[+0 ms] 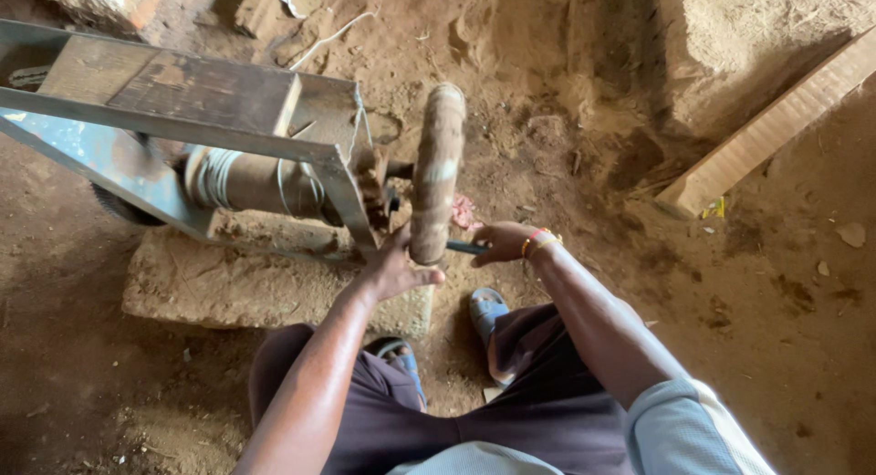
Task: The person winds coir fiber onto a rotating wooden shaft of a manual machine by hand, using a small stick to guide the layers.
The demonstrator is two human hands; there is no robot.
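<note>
While the upright wheel [437,172] stands edge-on near the middle of the view, the left hand [394,270] presses against its lower rim at about seven o'clock, thumb stretched out under the edge and fingers curled behind it. Just across the rim at four o'clock, the right hand [505,242], with bangles at the wrist, is closed around a thin dark rod [467,248] whose tip meets the wheel's bottom edge. At nine o'clock from the wheel its axle runs into a metal frame [173,128] carrying a drum wound with cord [228,178]; the frame's slanted leg crowds the left hand closely. Below the frame lies a flat stone block [237,283], its near edge beside the left forearm. Toward six o'clock a sandalled foot [486,306] rests on the dirt floor [757,292]. Open ground spreads toward three o'clock, bounded at two o'clock by a wooden plank [766,128] lying aslant, well apart from the hands.
</note>
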